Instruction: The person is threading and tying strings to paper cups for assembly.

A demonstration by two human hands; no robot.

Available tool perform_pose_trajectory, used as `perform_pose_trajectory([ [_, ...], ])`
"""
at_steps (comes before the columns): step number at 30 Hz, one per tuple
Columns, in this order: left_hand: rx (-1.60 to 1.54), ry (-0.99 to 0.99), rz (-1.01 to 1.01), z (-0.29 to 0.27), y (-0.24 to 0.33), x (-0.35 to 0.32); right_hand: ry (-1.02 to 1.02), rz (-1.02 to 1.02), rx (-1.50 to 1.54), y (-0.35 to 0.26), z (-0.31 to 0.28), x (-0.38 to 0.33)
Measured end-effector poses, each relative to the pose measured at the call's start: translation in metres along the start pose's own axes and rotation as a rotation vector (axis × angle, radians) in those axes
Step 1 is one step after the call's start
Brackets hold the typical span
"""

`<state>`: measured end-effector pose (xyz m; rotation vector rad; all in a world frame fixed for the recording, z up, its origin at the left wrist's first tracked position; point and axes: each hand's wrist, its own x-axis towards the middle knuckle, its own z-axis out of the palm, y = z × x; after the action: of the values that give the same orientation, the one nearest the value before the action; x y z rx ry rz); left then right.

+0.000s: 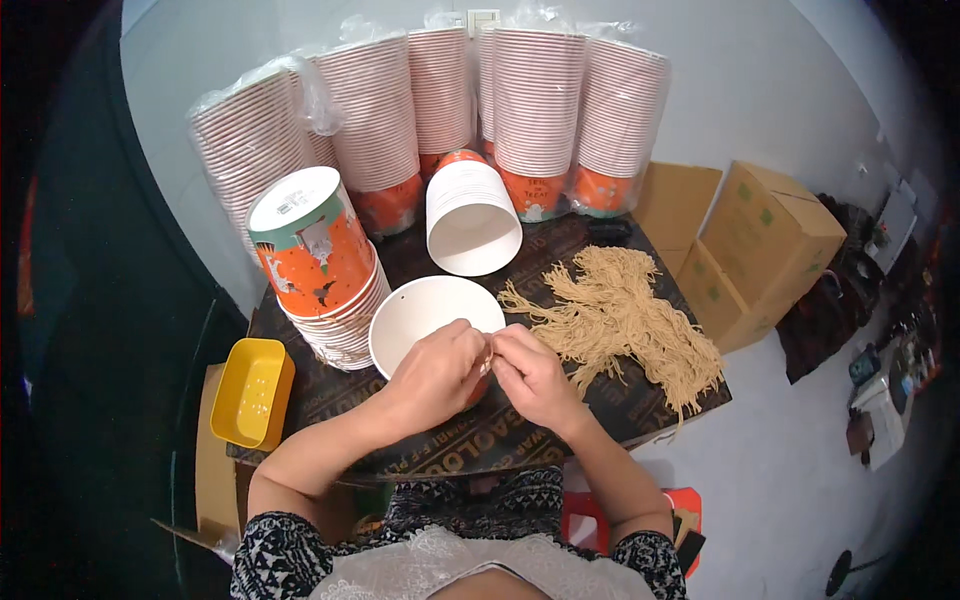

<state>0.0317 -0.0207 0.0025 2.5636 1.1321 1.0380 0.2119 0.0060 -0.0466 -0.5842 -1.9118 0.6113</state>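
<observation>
Left hand and right hand, fingers closed, seemingly pinch a cord at the open bucket's near-right rim. Work looks partway: left of the bucket, an upturned stack seems done; wrapped stacks behind and loose cords right remain.

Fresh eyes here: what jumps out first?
Probably the tall wrapped stacks of buckets along the back of the table. Then the tangled tan cords on its right side, and the yellow tray by its left edge. Between them, the left hand and right hand meet at the near rim of a white-lined bucket.
</observation>
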Motion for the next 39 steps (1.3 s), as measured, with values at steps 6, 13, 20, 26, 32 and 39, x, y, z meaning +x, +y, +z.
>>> perform_pose_trajectory([
  [6, 0.291, 0.092, 0.036, 0.010, 0.002, -0.008, -0.038, 0.047, 0.060, 0.005, -0.002, 0.002],
  [13, 0.368, 0.157, 0.132, 0.016, -0.004, -0.016, -0.112, 0.134, 0.123, 0.002, -0.008, 0.008],
  [20, 0.145, 0.122, -0.047, 0.012, -0.004, -0.016, 0.192, -0.113, -0.235, -0.004, 0.004, -0.009],
  [26, -0.141, 0.098, -0.306, 0.007, -0.002, -0.010, 0.254, -0.328, -0.390, -0.007, 0.017, -0.029],
  [32, 0.047, 0.198, -0.391, 0.007, -0.008, 0.000, 0.172, -0.450, -0.347, 0.003, 0.017, -0.042],
  [39, -0.063, 0.152, -0.418, 0.006, -0.009, -0.002, 0.178, -0.233, -0.322, 0.003, 0.011, -0.037],
])
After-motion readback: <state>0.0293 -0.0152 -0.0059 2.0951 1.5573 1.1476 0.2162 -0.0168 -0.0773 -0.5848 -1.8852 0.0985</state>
